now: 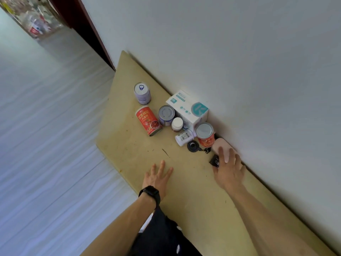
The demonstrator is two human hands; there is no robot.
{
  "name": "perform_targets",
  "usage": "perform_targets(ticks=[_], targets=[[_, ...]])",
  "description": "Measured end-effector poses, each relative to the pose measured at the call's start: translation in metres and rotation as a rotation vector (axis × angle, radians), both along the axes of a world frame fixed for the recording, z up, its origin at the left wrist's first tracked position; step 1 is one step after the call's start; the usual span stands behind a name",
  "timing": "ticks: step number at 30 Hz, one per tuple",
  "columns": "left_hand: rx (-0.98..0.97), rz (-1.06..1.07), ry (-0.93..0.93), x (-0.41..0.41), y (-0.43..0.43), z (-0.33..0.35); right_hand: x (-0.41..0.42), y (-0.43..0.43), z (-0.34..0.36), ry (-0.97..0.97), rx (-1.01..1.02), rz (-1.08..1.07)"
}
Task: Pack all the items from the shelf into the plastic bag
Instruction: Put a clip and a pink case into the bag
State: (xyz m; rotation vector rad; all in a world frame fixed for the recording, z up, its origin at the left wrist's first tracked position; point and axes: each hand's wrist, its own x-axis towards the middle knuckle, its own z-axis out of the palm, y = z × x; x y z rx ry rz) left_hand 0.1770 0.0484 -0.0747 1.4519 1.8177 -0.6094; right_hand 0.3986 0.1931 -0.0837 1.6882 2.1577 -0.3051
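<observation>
Against the wall at the shelf (129,145) edge, the right hand's (228,169) grip lies spread, unclosed, fingertips on a pink roll (217,145) at 11 o'clock, its axis along the wall. Left hand (158,177) rests flat, farther off.

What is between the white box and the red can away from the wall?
A purple can with a grey top stands there, near both; the head view shows it.
</observation>
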Motion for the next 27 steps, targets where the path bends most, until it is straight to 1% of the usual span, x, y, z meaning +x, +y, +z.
perform_targets(ticks=[4, 7, 9, 12, 18, 21, 25, 27], targets=[[-0.007, -0.023, 0.014, 0.002, 0.001, -0.001, -0.009, 0.017, -0.007, 0.072, 0.041, 0.037], [-0.011, -0.026, 0.009, 0.001, 0.001, -0.002, -0.021, 0.021, -0.008, 0.135, 0.047, -0.057], [-0.017, -0.031, 0.007, 0.001, 0.002, -0.002, -0.025, 0.021, -0.004, 0.108, 0.025, -0.142], [-0.021, -0.054, 0.018, 0.002, 0.002, -0.003, -0.022, 0.014, 0.003, 0.061, -0.050, -0.210], [-0.015, -0.083, 0.034, 0.002, 0.002, -0.006, 0.003, -0.055, 0.008, 0.103, -0.229, -0.303], [-0.011, -0.084, 0.013, 0.000, 0.005, -0.002, 0.017, -0.093, 0.010, 0.101, -0.263, -0.343], [-0.054, -0.075, 0.003, 0.007, 0.008, 0.007, 0.038, -0.127, 0.016, 0.176, -0.285, -0.534], [-0.050, -0.123, -0.008, 0.021, 0.013, 0.012, 0.049, -0.136, 0.019, 0.226, -0.296, -0.602]])
